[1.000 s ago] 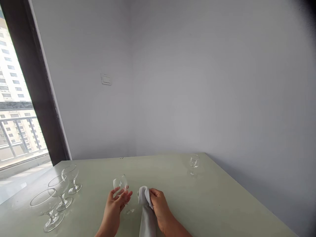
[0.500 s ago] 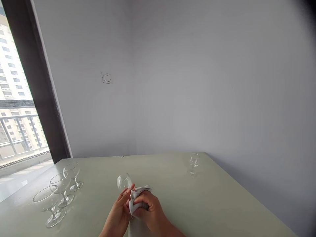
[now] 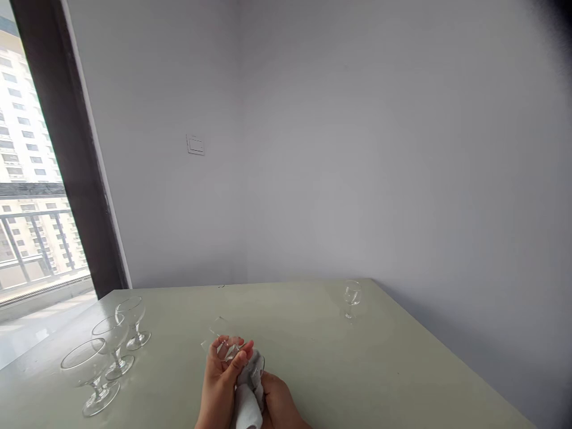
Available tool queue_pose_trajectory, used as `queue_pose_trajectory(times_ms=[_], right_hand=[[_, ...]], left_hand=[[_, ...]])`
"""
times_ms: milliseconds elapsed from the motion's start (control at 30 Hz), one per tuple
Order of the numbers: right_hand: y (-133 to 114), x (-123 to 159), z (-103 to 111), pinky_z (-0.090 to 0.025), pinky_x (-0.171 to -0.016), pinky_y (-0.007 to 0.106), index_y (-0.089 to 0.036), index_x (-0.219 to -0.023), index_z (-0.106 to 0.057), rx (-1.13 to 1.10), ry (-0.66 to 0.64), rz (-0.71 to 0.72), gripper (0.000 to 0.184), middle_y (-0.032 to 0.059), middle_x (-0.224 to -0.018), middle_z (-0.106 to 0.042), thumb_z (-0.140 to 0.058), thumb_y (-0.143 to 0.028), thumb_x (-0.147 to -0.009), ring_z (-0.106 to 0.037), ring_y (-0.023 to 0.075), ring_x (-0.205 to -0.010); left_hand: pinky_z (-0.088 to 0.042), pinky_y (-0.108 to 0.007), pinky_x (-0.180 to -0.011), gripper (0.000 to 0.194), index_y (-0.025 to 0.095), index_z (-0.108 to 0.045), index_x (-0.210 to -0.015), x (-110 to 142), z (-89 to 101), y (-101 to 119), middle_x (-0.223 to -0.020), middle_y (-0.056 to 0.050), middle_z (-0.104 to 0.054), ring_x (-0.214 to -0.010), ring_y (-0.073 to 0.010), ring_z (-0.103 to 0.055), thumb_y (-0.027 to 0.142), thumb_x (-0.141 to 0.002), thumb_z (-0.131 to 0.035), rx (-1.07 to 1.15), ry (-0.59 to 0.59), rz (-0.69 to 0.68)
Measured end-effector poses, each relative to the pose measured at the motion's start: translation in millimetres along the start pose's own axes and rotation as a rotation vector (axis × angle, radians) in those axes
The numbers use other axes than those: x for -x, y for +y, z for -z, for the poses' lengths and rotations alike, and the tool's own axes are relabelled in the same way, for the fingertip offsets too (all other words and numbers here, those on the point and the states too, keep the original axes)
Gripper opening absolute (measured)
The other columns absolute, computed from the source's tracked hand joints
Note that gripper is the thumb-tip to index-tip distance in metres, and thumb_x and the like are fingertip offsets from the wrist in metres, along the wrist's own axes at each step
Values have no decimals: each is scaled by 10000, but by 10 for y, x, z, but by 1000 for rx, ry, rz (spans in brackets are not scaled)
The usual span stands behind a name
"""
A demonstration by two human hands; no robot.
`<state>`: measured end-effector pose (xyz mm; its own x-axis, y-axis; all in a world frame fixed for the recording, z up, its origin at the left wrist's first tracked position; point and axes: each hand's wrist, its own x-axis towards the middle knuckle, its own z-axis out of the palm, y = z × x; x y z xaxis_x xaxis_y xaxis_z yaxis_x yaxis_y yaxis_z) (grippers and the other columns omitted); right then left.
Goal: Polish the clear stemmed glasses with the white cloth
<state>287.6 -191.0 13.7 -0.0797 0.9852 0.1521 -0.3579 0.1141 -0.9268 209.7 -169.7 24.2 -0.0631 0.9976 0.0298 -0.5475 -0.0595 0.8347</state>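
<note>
My left hand (image 3: 221,384) is wrapped round a small clear stemmed glass (image 3: 220,338), tipped on its side with its mouth towards the far left. My right hand (image 3: 277,408) sits just below and right of it, closed on a bunched white cloth (image 3: 247,408) that presses against the glass's base. Both hands are low at the near edge of the pale green table (image 3: 402,369).
Three wide clear stemmed glasses (image 3: 109,345) stand in a row at the table's left. One small glass (image 3: 352,296) stands at the far right near the grey wall. A dark window frame (image 3: 62,149) rises at the left.
The right hand brought the cloth left against the glass and dropped lower. The left hand tilted the glass from upright onto its side.
</note>
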Motion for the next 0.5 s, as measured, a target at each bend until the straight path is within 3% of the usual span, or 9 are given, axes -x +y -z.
queue_pose_trajectory(times_ms=[133, 200, 300, 400, 500], right_hand=[[-73, 45, 58, -375, -487, 314, -170, -621, -652, 90, -32, -224, 638, 57, -508, -539, -293, -671, -786, -494, 195, -511], [-41, 32, 164, -351, -476, 300, -166, -572, -640, 228, -32, -215, 605, 48, -490, -515, -287, -583, -833, -468, 177, -488], [-51, -23, 381, -350, -495, 282, -173, -533, -622, 482, 2, -100, 425, 32, -533, -527, -443, -445, -806, -478, 164, -504], [-171, -63, 522, -376, -595, 289, -196, -679, -676, 770, 127, 105, 108, 54, -772, -595, -584, -250, -692, -534, 181, -643], [-228, -63, 469, -385, -606, 258, -256, -826, -685, 1143, 148, 325, 243, 30, -816, -603, -600, -141, -629, -571, 171, -683]], left_hand=[[-522, -298, -784, 481, 238, -477, -938, 43, 15, 0, -873, 14, -604, -876, -239, -676, 257, -576, -794, -230, 4, -126], [-513, -299, -782, 458, 235, -475, -943, 22, 61, -10, -899, -7, -609, -899, -244, -668, 279, -599, -773, -296, 28, -155], [-507, -306, -758, 482, 256, -446, -1002, -40, 153, -39, -951, -25, -619, -950, -255, -649, 320, -632, -747, -372, 63, -199], [-499, -313, -750, 487, 260, -446, -1010, -75, 215, -98, -960, -30, -625, -932, -259, -652, 365, -636, -740, -466, 83, -231], [-507, -321, -769, 522, 269, -454, -1011, -38, 211, -191, -951, -30, -636, -914, -257, -650, 413, -609, -753, -466, 46, -269]])
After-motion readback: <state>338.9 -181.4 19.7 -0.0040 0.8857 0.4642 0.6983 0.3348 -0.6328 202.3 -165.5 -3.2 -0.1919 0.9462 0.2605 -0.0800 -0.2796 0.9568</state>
